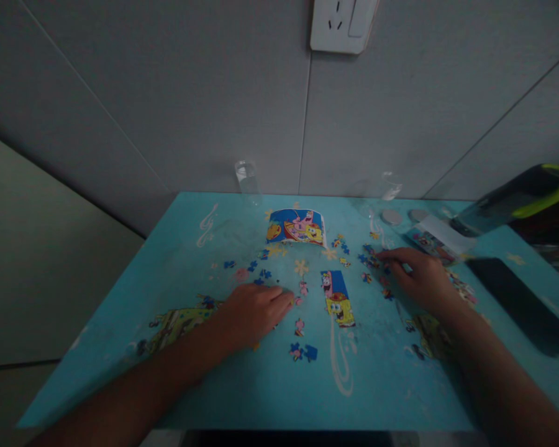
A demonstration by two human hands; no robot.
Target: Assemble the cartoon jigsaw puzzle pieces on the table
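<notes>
A joined strip of cartoon puzzle pieces [338, 298] lies in the middle of the turquoise table [261, 385]. My left hand [254, 310] rests palm down to its left, fingers together and stretched toward a small pink piece [302, 288]. My right hand [414, 273] lies flat to the right, fingers reaching among several loose blue pieces [371, 259]. A curled reference picture [297, 226] stands behind the strip. More loose pieces [302, 352] lie near the front.
A clear glass [246, 177] stands at the back edge by the wall, and a clear plastic bag [390, 186] further right. Two round lids [392, 216], a booklet [435, 239], a dark tablet [517, 298] and a black-and-green container [526, 195] fill the right side.
</notes>
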